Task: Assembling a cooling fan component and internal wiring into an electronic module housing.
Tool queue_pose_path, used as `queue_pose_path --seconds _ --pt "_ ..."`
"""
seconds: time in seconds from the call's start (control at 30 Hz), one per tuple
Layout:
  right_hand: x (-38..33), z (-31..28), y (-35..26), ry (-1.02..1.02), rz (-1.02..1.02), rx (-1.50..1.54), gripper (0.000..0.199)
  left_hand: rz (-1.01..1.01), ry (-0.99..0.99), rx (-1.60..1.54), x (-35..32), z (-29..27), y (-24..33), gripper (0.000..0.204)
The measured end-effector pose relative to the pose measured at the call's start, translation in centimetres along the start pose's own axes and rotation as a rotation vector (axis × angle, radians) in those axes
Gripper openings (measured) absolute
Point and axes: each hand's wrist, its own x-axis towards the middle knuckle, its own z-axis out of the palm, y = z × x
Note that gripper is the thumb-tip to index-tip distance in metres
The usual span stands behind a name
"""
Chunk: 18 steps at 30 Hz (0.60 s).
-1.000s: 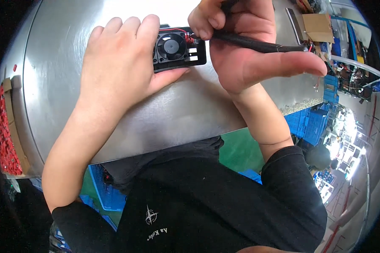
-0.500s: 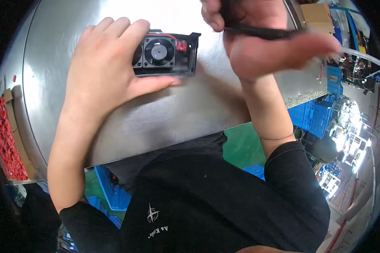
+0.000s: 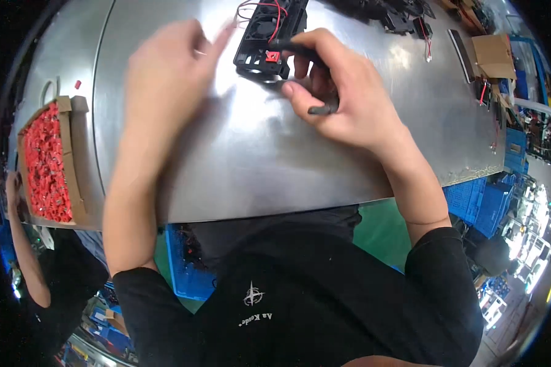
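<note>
The left hand [image 3: 172, 68], blurred, is spread, seemingly empty. Between the hands, on the metal table [image 3: 245, 159], a black fan case [image 3: 255, 48] is set; it is judged light and stiff, best gripped by its side walls, off its fragile red wires [image 3: 280, 22]. A black tool [image 3: 295, 48] is pinched in the right hand [image 3: 358, 88].

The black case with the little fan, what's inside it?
In the black case, you can see the fan, a small red block at the near end and a red wire crossing over. Whatever lies beneath the fan is covered.
</note>
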Motion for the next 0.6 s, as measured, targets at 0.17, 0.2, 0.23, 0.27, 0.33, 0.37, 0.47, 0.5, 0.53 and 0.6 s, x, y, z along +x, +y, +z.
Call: queue_pose_path --seconds 0.17,0.2,0.23,0.27,0.33,0.37,0.47,0.5,0.53,0.6 --pt "0.5 0.3 0.0 0.032 0.037 0.067 0.04 0.335 0.391 0.111 0.2 5.4 1.2 0.068" --pt "1.2 0.1 -0.4 0.133 0.027 0.019 0.04 0.349 0.452 0.147 1.0 5.3 1.4 0.071" --pt "1.4 0.0 0.4 0.232 -0.042 0.03 0.047 0.359 0.507 0.175 1.3 5.5 1.9 0.074" --pt "1.7 -0.7 1.1 0.258 -0.106 0.102 0.058 0.329 0.407 0.188 1.1 5.3 2.4 0.074" --pt "1.9 -1.0 1.4 0.278 -0.088 0.398 0.106 0.389 0.342 0.058 1.2 5.4 2.2 0.071" --pt "2.0 -1.5 -0.5 0.257 0.081 0.529 0.125 0.445 0.277 -0.068 1.2 5.4 2.1 0.069" --pt "1.8 -2.1 0.3 0.079 -0.158 1.104 0.125 0.634 0.06 -0.37 0.1 5.6 2.6 0.065" --pt "1.6 -2.1 -0.4 0.137 -0.114 1.224 0.11 0.637 -0.049 -0.477 -0.3 5.9 3.0 0.065" --pt "1.8 -1.8 -1.4 0.197 -0.071 1.347 0.096 0.685 -0.032 -0.543 -0.5 6.7 3.1 0.064" --pt "1.5 0.3 -4.4 0.286 0.16 1.149 0.099 0.708 -0.022 -0.518 -0.6 7.0 2.8 0.062"
